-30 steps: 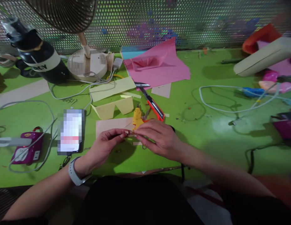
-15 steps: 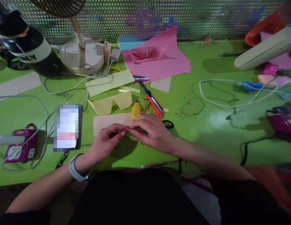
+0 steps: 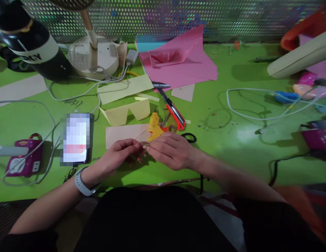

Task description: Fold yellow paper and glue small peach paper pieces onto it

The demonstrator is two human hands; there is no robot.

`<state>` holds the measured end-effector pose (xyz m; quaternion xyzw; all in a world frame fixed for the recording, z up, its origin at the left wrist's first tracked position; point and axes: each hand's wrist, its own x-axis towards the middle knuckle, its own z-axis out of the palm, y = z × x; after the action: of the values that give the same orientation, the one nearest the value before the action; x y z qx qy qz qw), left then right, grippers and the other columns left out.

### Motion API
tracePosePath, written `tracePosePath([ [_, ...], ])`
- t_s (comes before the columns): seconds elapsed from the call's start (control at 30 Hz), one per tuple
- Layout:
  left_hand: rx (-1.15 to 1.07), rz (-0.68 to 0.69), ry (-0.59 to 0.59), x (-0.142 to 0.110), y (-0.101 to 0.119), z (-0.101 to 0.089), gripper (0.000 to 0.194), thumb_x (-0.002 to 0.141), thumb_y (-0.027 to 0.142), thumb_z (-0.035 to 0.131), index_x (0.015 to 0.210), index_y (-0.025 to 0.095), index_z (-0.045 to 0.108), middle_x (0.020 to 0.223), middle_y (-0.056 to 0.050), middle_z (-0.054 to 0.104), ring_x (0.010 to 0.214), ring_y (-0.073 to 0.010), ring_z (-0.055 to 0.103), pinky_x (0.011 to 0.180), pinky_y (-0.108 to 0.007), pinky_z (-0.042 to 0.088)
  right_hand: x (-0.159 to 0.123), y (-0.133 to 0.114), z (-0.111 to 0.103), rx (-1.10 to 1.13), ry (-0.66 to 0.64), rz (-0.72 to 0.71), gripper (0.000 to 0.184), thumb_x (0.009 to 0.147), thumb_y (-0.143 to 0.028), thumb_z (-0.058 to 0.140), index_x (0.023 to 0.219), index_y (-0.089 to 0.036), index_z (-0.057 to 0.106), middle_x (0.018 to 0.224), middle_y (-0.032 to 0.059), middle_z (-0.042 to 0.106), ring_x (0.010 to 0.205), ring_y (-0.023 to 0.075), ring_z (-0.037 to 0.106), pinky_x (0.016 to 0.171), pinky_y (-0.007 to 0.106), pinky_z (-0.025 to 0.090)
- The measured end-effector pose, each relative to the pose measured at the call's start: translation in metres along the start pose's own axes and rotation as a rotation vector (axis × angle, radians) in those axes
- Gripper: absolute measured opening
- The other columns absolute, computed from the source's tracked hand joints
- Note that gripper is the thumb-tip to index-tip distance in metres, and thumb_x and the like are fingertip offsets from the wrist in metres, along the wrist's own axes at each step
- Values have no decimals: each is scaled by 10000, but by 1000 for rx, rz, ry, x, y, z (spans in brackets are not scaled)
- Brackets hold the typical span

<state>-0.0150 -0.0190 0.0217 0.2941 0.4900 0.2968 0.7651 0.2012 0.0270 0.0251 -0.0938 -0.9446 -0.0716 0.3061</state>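
In the head view, my left hand (image 3: 123, 151) and my right hand (image 3: 173, 150) meet over the green table, fingertips almost touching. Between them is a small, thin tan strip (image 3: 145, 144), pinched from both sides; fingers cover most of it. Just beyond my right hand lies a yellow glue gun (image 3: 154, 126), its lower part hidden by that hand. A black scissor handle (image 3: 189, 137) shows past my right knuckles. Behind my fingers rests a pale pink paper strip (image 3: 121, 134), with a folded, notched yellow paper piece (image 3: 118, 115) farther back.
A red utility knife (image 3: 176, 115) lies beyond the glue gun. Pink paper sheets (image 3: 184, 66) are at the back. A phone (image 3: 76, 138) and a purple power box (image 3: 25, 157) sit left. A dark bottle (image 3: 39, 45) stands beside a fan base (image 3: 107, 59). A white cable (image 3: 228, 101) loops right.
My hands have shifted slightly; the right has turned and lowered, uncovering more of the glue gun. More of the tan strip shows between my fingertips. The whole view has tilted a little.
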Motion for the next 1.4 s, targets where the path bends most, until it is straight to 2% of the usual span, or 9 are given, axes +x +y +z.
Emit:
tracePosePath([
  [0.2,76,-6,-69,-1,1,1,275,803,419,705,840,157,629,675,-4,640,558,-88,563,501,-195,418,1,0,0,10,-5,-54,135,888,-67,553,887,-148,660,850,46,670,829,150,600,727,301,492],
  [0.47,209,101,-106,2,-3,-1,295,863,443,641,869,149,614,701,-5,637,577,-80,560,543,-199,475,-2,4,-3,-8,-34,1,135,907,-93,545,944,-150,662,840,38,698,803,154,599,729,301,488],
  [0.57,214,156,-45,4,-5,-2,291,866,441,635,875,151,618,737,-9,635,596,-85,570,527,-195,485,-9,6,-7,-59,-80,142,113,910,-192,574,991,-162,647,879,55,692,816,178,601,719,334,484],
  [0.67,183,202,35,4,-4,-2,288,837,430,669,882,147,634,753,-16,641,617,-98,584,515,-196,495,-15,7,-12,-91,-277,411,257,891,-316,571,1058,-131,635,979,126,685,862,241,610,708,390,488],
  [0.73,157,214,71,5,-4,-2,293,823,427,684,888,144,646,729,-17,646,611,-101,584,518,-198,502,-17,5,-13,-101,-400,516,342,862,-345,567,1096,-102,625,1005,159,673,870,270,609,714,419,495],
  [0.9,107,213,137,7,-4,-2,276,808,405,702,886,143,667,765,-29,661,644,-109,591,545,-208,516,-21,2,-7,-150,-468,605,365,823,-328,565,1118,-116,599,985,149,652,816,250,590,648,382,484],
  [1.07,98,228,124,8,-5,-3,270,812,410,699,886,152,669,781,-31,666,727,-132,614,575,-216,532,-22,0,-5,-171,-534,709,414,794,-359,579,1123,-107,577,1036,152,621,812,248,596,597,348,468],
  [1.27,76,202,122,7,-5,-3,300,797,426,712,898,146,671,765,-28,666,717,-130,618,595,-226,537,-24,2,-1,-181,-603,709,472,786,-296,587,1209,-93,539,1086,166,617,780,244,605,616,364,495],
  [1.4,76,207,119,7,-6,-2,279,790,410,719,891,154,678,763,-26,661,710,-132,622,598,-237,537,-28,5,5,-145,-581,687,479,763,-242,573,1216,-91,532,1089,170,604,774,237,601,626,367,518],
])
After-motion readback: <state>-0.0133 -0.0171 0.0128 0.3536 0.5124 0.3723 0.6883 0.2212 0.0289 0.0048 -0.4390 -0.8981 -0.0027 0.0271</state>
